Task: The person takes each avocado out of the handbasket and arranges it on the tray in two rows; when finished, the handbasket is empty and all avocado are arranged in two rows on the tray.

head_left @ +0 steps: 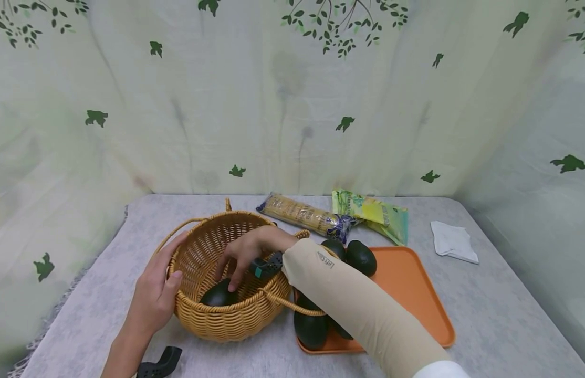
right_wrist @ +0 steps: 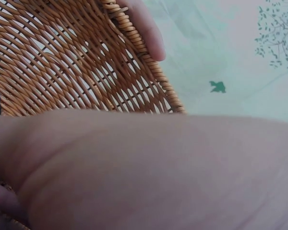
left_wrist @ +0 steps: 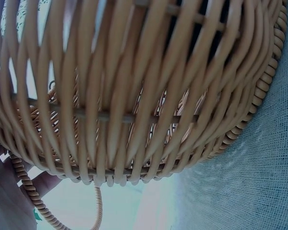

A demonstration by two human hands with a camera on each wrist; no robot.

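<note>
A round wicker basket (head_left: 236, 320) stands in front of me on the cloth-covered table. My left hand (head_left: 153, 289) holds its left side at the rim, the thumb near the edge. In the left wrist view the woven basket wall (left_wrist: 120, 96) fills most of the picture, with part of the left hand (left_wrist: 9, 191) beside a looped handle. My right hand (head_left: 247, 252) reaches down inside the basket, its fingers on a dark green avocado (head_left: 219, 294). The right wrist view is mostly covered by the forearm (right_wrist: 144, 167); a dark green edge shows at the left.
An orange tray (head_left: 415, 294) to the right carries several avocados (head_left: 361, 258), partly behind the right sleeve. Behind lie a pack of noodles (head_left: 302, 212) and a green-yellow packet (head_left: 373, 212). A folded white tissue (head_left: 454, 242) lies at the far right.
</note>
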